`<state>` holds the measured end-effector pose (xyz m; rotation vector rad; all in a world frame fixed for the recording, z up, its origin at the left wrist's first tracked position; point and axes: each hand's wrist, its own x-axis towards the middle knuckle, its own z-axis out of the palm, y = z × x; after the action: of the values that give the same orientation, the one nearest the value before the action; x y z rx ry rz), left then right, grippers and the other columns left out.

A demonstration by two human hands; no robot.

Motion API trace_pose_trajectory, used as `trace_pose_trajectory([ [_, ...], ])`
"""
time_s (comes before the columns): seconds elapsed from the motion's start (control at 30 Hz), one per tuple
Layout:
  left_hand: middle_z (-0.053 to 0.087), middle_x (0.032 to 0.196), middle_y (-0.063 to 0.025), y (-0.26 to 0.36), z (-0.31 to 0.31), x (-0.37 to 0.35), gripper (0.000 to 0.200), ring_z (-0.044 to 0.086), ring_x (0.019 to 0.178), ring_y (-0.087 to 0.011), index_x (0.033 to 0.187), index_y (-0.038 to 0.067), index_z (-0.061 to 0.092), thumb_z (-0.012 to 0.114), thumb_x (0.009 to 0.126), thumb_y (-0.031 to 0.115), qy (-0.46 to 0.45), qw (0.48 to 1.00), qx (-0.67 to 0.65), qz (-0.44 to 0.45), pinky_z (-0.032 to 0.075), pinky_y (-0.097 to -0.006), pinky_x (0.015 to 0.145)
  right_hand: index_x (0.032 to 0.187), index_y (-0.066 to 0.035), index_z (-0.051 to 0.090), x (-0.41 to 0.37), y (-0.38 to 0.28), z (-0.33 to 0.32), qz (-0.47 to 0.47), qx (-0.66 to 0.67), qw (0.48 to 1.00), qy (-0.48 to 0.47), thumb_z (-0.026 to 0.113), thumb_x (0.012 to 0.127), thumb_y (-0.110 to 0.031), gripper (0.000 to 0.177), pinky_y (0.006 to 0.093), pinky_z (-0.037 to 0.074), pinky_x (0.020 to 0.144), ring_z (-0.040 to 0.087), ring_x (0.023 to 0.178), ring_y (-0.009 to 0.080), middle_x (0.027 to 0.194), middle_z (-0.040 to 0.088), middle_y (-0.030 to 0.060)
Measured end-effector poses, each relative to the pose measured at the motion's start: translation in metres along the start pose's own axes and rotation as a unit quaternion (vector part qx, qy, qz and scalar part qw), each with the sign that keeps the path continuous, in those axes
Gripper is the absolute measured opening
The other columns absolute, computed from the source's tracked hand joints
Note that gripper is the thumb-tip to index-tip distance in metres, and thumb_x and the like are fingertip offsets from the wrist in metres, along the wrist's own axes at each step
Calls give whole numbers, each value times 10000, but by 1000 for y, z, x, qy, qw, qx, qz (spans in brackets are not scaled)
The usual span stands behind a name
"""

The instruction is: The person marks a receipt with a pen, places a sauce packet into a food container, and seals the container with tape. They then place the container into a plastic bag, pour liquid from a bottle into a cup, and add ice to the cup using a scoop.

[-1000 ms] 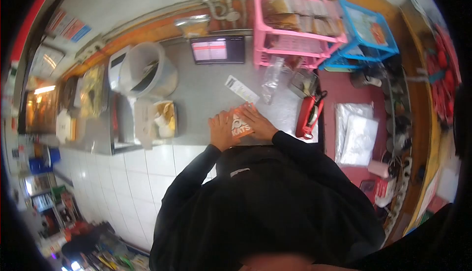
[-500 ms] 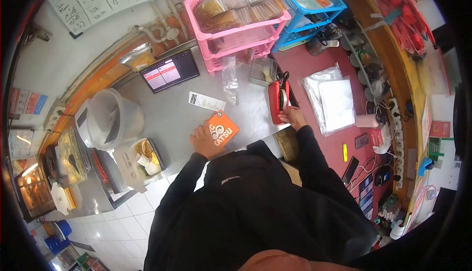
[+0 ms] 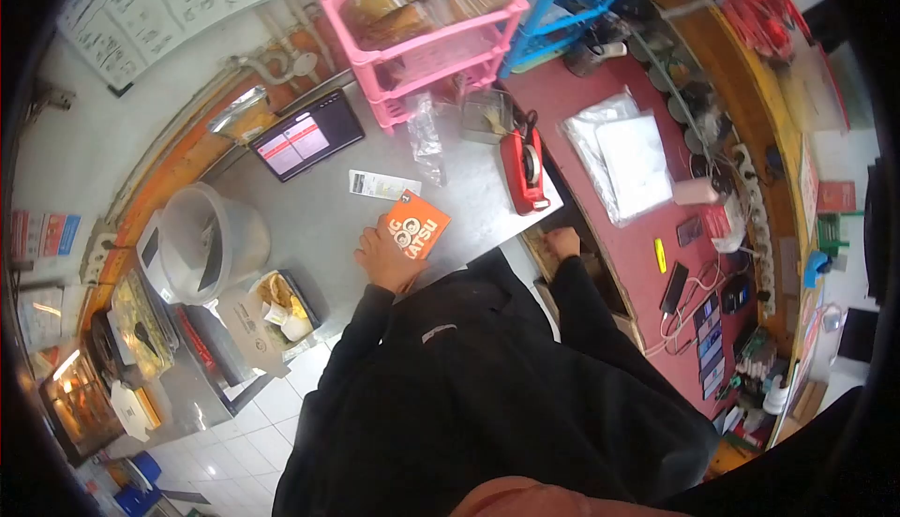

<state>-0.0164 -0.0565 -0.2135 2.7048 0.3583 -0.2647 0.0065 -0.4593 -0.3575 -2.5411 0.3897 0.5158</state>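
Observation:
My left hand [image 3: 382, 254] holds the left side of an orange box [image 3: 416, 223] with white lettering that includes "KATSU", on the metal counter. My right hand [image 3: 562, 242] is closed over a wooden drawer-like opening [image 3: 600, 269] between the counter and the red tabletop. Anything in those fingers is too small or hidden to make out. Just above that hand, apart from it, stands a red tape dispenser [image 3: 521, 175], with black-handled scissors [image 3: 527, 128] at its far end. A printed paper slip [image 3: 384, 184] lies beyond the box.
Behind are a tablet [image 3: 307, 137], a plastic bag [image 3: 427, 142], a pink rack [image 3: 427, 39] and a blue rack [image 3: 553, 15]. Left are a clear tub [image 3: 211, 236] and an open food box [image 3: 286, 311]. On the red tabletop lie white plastic packs [image 3: 633, 165], a yellow marker [image 3: 660, 255] and phones.
My right hand has left the tape dispenser and moved down over the wooden opening, more of which now shows. My left hand stays on the orange box. The camera view has tilted slightly.

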Motion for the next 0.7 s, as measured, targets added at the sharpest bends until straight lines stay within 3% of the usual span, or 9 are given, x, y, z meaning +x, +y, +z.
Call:
trace_pose_trajectory([
  [0.1, 465, 1117, -146, 12, -8, -1, 1039, 452, 1067, -330, 1350, 127, 350, 838, 477, 408, 95, 994, -40, -25, 314, -478, 871, 879, -33, 751, -42, -105, -21, 27, 233, 966, -110, 701, 846, -250, 225, 246, 472, 524, 591, 545, 93, 581, 646, 17],
  [0.17, 475, 1072, -141, 22, -20, -2, 987, 456, 1045, -319, 1351, 106, 377, 810, 530, 443, 131, 990, -42, -13, 299, -480, 871, 895, -29, 749, -66, -186, -5, -139, 416, 883, -169, 704, 858, -305, 282, 235, 440, 490, 562, 509, 84, 580, 643, 24],
  [0.23, 474, 1052, -138, 30, -27, 0, 967, 456, 1029, -312, 1350, 92, 390, 792, 551, 460, 178, 984, -29, 7, 294, -477, 865, 778, -32, 735, -95, -258, -9, -211, 401, 875, -172, 727, 832, -388, 361, 255, 434, 477, 554, 472, 97, 560, 638, 23],
  [0.3, 459, 1048, -134, 30, -39, -1, 990, 441, 1019, -301, 1349, 77, 396, 784, 538, 492, 216, 976, -20, 24, 276, -457, 846, 698, -34, 707, -94, -270, -6, -187, 248, 942, -125, 742, 803, -438, 419, 270, 448, 486, 564, 462, 116, 543, 631, 27],
  [0.37, 449, 1068, -138, 23, -45, -1, 1085, 427, 1024, -303, 1364, 76, 373, 819, 480, 518, 255, 966, -15, 35, 257, -440, 840, 626, -37, 675, -92, -282, -6, -169, 149, 969, -99, 754, 773, -484, 477, 284, 459, 495, 577, 459, 135, 526, 624, 30],
  [0.47, 443, 1077, -140, 17, -53, -12, 1055, 407, 1070, -311, 1358, 67, 383, 814, 499, 503, 198, 977, -79, -29, 262, -460, 855, 557, -44, 641, -100, -292, -17, -154, 104, 975, -120, 767, 729, -545, 545, 299, 467, 502, 596, 464, 155, 505, 612, 38],
  [0.57, 486, 1126, -146, 6, -65, -19, 1020, 482, 1093, -306, 1356, 27, 361, 832, 535, 407, 56, 989, -91, -105, 372, -482, 878, 534, -50, 638, -96, -298, -20, -156, 71, 977, -129, 783, 687, -581, 572, 294, 462, 496, 594, 460, 151, 497, 605, 51],
  [0.63, 509, 1141, -167, -37, -28, -7, 1041, 502, 1115, -321, 1370, 22, 332, 835, 536, 389, -8, 956, -277, -94, 398, -460, 932, 507, -50, 624, -98, -304, -25, -162, 26, 982, -98, 805, 663, -575, 577, 285, 453, 485, 575, 446, 134, 492, 598, 50],
  [0.7, 530, 1161, -181, -47, -22, -5, 1023, 537, 1112, -320, 1377, 19, 323, 829, 553, 354, -76, 883, -455, -87, 430, -416, 963, 536, -35, 633, -93, -298, -22, -154, 126, 966, -164, 818, 695, -494, 520, 268, 447, 482, 559, 453, 114, 516, 603, 48],
])
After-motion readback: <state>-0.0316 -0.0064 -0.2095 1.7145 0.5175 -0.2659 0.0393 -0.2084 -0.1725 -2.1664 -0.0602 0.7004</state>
